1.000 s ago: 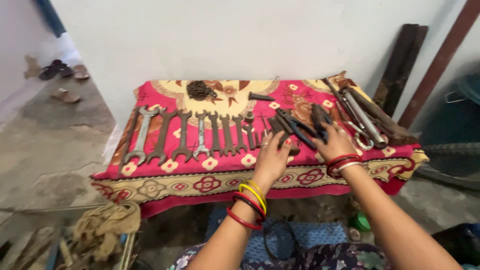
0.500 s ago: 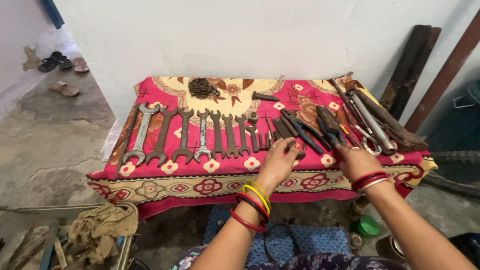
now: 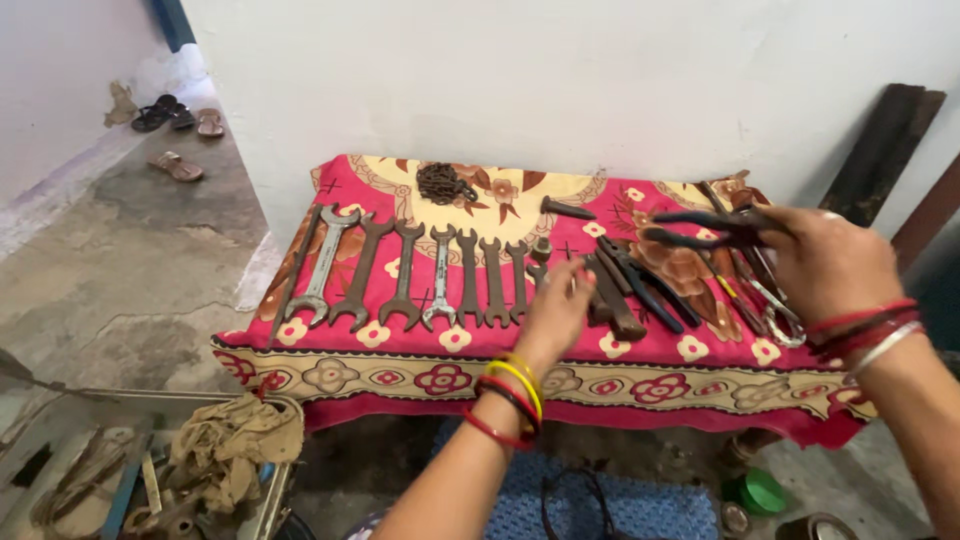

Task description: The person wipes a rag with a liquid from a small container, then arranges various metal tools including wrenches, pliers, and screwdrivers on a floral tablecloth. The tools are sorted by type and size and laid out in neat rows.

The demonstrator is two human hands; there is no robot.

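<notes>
My right hand (image 3: pixel 828 262) holds a pair of dark pliers (image 3: pixel 700 228) lifted above the right part of a red patterned cloth (image 3: pixel 420 372) that covers a low table. My left hand (image 3: pixel 556 310) rests its fingers on the cloth among small dark tools (image 3: pixel 620 290) near the middle. A row of several open-ended spanners (image 3: pixel 405 275) lies side by side to the left of that hand. Both wrists wear coloured bangles.
A rusty chain (image 3: pixel 442 183) and a dark bolt (image 3: pixel 566 208) lie at the back of the cloth. More long tools (image 3: pixel 745 275) lie at the right. A box with rags (image 3: pixel 215 460) stands lower left. Sandals (image 3: pixel 175 165) lie on the floor; dark planks (image 3: pixel 885 150) lean on the wall.
My right hand has picked the pliers up off the cloth and lifted them to the right. My left hand has stayed near the small tools in the middle.
</notes>
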